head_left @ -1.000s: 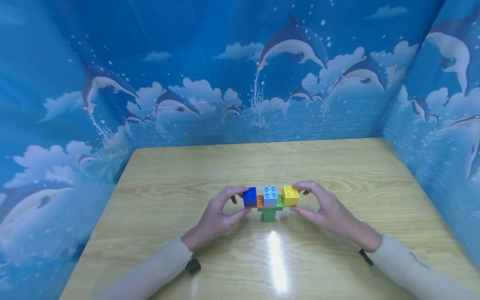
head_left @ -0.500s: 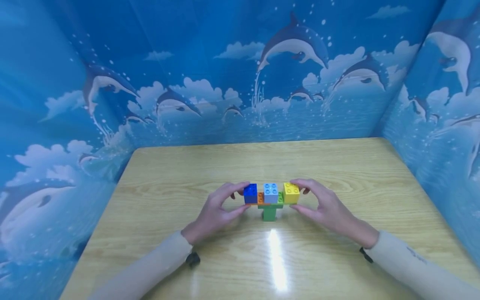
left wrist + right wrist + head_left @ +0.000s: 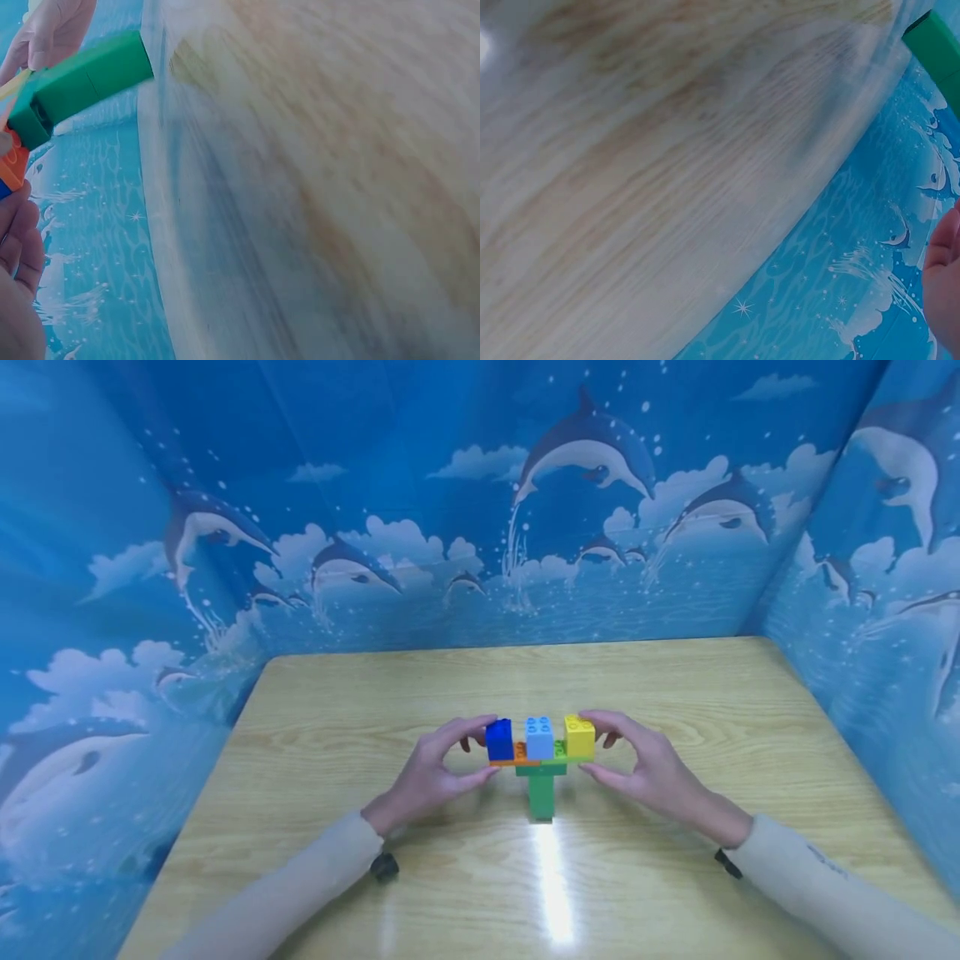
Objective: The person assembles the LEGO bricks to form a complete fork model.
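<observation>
A T-shaped build of toy building bricks is held up between my hands, its green column (image 3: 542, 795) pointing down and its hollow bottom end showing in the right wrist view. Across the top run an orange piece (image 3: 521, 752) and a light green piece (image 3: 559, 750). On them sit a dark blue brick (image 3: 499, 741) at the left, a light blue brick (image 3: 538, 739) in the middle and a yellow brick (image 3: 579, 737) at the right. My left hand (image 3: 433, 768) pinches the dark blue end between thumb and fingers. At the yellow end, my right hand (image 3: 651, 767) pinches likewise.
Beneath the build lies a wood-grain table (image 3: 360, 702) with a bright light streak toward its front. A blue curtain (image 3: 420, 485) printed with dolphins encloses the back and sides. Dark bands (image 3: 384, 867) sit at both sleeve cuffs.
Both hands have raised the brick build a little and tipped it, so more of the green column shows in the head view. The grip at each end stays the same.
</observation>
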`<action>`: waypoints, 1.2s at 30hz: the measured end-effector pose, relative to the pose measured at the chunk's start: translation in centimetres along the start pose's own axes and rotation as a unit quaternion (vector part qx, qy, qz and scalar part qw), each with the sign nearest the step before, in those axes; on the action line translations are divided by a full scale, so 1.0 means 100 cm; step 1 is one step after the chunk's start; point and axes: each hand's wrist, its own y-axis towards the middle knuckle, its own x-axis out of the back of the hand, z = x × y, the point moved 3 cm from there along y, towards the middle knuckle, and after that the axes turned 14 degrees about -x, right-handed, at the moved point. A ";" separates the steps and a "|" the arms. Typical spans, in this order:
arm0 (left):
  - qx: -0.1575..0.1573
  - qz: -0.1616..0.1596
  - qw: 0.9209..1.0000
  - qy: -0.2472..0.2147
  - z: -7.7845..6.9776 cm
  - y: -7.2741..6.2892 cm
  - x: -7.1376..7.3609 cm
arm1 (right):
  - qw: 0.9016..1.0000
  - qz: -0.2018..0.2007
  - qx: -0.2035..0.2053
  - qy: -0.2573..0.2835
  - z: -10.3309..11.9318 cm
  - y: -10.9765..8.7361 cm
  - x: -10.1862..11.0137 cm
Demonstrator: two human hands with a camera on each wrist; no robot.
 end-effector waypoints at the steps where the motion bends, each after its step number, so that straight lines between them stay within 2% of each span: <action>1: 0.009 0.001 1.000 -0.008 0.001 0.000 0.001 | 1.000 0.000 -0.005 0.007 0.000 0.001 0.000; 8: 0.065 0.010 0.996 -0.057 0.010 0.003 0.000 | 0.999 0.001 -0.018 0.038 -0.004 0.007 0.001; 13: 0.111 0.022 0.991 -0.075 0.013 0.005 0.000 | 1.000 0.007 -0.015 0.025 -0.008 0.009 0.001; 20: 0.105 0.024 0.990 -0.092 0.023 0.005 0.001 | 1.000 0.020 -0.014 0.017 -0.014 0.015 -0.001; 24: 0.116 0.020 0.984 -0.135 0.029 0.004 0.000 | 0.999 0.031 -0.035 0.025 -0.019 0.015 -0.004; 27: 0.133 0.026 0.980 -0.147 0.033 0.004 -0.001 | 0.997 0.041 -0.055 0.033 -0.022 0.015 -0.007; 31: 0.161 0.041 0.976 -0.140 0.039 0.003 -0.002 | 0.992 0.067 -0.098 0.043 -0.027 0.016 -0.009; 36: 0.197 0.064 0.971 -0.120 0.049 0.000 -0.004 | 0.981 0.104 -0.157 0.050 -0.038 0.019 -0.013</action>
